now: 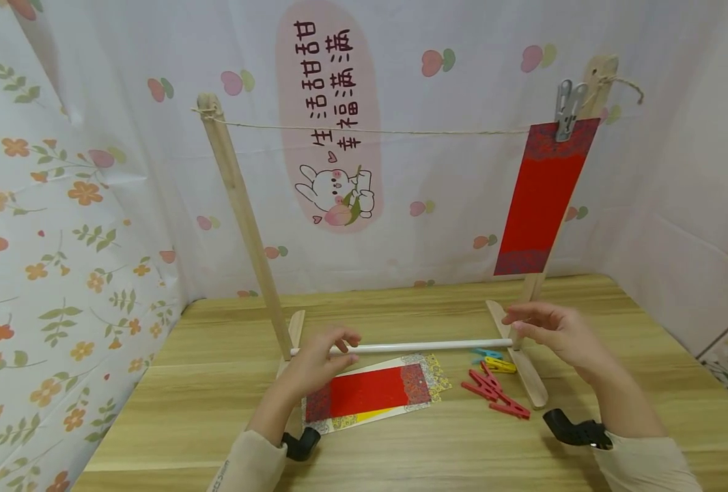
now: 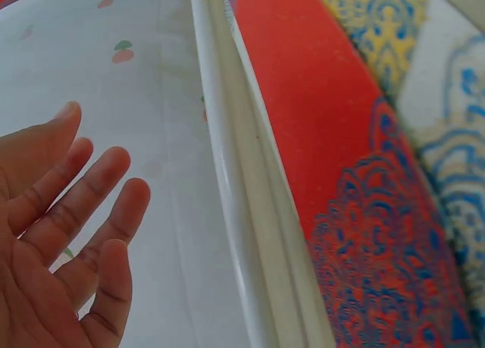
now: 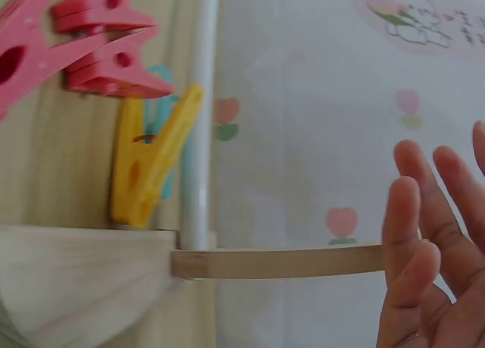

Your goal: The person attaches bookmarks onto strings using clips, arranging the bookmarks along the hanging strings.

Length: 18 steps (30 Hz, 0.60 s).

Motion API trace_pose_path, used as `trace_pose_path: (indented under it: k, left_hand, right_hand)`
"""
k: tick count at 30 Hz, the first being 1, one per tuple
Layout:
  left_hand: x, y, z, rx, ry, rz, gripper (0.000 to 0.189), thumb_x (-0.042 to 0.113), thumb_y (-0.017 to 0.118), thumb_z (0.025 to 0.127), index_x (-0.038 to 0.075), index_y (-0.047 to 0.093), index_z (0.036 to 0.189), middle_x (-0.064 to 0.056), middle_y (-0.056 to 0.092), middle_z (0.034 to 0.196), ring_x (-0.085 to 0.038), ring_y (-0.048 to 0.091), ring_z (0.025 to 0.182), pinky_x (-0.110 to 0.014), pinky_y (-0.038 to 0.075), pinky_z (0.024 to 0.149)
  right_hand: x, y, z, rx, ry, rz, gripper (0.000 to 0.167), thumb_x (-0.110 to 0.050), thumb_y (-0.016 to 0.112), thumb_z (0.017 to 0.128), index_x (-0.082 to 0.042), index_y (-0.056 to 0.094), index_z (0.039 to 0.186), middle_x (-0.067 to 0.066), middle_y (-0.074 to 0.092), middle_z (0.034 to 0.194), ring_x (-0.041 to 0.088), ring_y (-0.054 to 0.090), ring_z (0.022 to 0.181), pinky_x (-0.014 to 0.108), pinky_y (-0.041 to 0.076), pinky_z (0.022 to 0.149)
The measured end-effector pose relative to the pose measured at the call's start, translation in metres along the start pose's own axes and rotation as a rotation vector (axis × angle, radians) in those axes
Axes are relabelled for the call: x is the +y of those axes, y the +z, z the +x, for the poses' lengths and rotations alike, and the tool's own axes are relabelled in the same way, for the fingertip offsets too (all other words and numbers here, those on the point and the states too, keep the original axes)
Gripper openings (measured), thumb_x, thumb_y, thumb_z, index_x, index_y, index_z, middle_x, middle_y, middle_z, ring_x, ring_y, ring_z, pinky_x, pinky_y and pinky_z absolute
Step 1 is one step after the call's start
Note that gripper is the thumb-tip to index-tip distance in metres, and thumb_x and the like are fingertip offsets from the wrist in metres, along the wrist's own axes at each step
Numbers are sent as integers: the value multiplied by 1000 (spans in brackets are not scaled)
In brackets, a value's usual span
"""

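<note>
My left hand (image 1: 319, 363) hovers over the left end of a pile of cards, its fingers loosely bent and holding nothing. On top of the pile lies a red card (image 1: 370, 392) with patterned ends; yellow and white cards stick out beneath it. My right hand (image 1: 551, 331) is in the air by the foot of the right wooden post, also without anything in it. Another red card (image 1: 542, 198) hangs from a twine line (image 1: 388, 131), held at its top by a grey clothespin (image 1: 567, 113). Red clothespins (image 1: 493, 389), a yellow clothespin (image 1: 499, 365) and a blue one (image 1: 485, 354) lie between the hands.
A wooden frame stands on the table (image 1: 204, 424): the left post (image 1: 241, 205) and right post carry the twine, and a white rod (image 1: 431, 347) joins them low down. The right foot (image 1: 528, 379) extends forward beside the clothespins. Behind hangs a printed cloth (image 1: 431, 205).
</note>
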<state>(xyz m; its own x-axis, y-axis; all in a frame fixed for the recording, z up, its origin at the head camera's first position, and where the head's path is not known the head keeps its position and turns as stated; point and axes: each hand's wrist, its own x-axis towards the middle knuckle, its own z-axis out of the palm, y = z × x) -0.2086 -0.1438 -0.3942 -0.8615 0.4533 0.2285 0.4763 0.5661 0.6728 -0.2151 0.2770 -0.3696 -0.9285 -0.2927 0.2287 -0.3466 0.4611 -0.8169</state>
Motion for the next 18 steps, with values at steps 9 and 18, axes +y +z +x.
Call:
trace_pose_path:
  k: [9, 18]
  left_hand:
    - [-4, 8, -2, -129, -82, 6, 30, 13, 71, 92, 4, 65, 120, -11, 67, 115, -24, 60, 102, -37, 52, 85]
    - [-5, 17, 0, -267, -111, 62, 35, 16, 76, 88, 5, 67, 120, -9, 68, 117, -26, 61, 101, -41, 53, 87]
  right_hand:
    - [12, 10, 1, -96, 86, -16, 37, -17, 62, 99, 4, 61, 128, 18, 71, 116, 2, 65, 91, 20, 53, 80]
    - [17, 20, 2, -206, 130, -117, 38, -20, 66, 96, 3, 63, 126, 16, 71, 113, 18, 63, 98, 27, 51, 78]
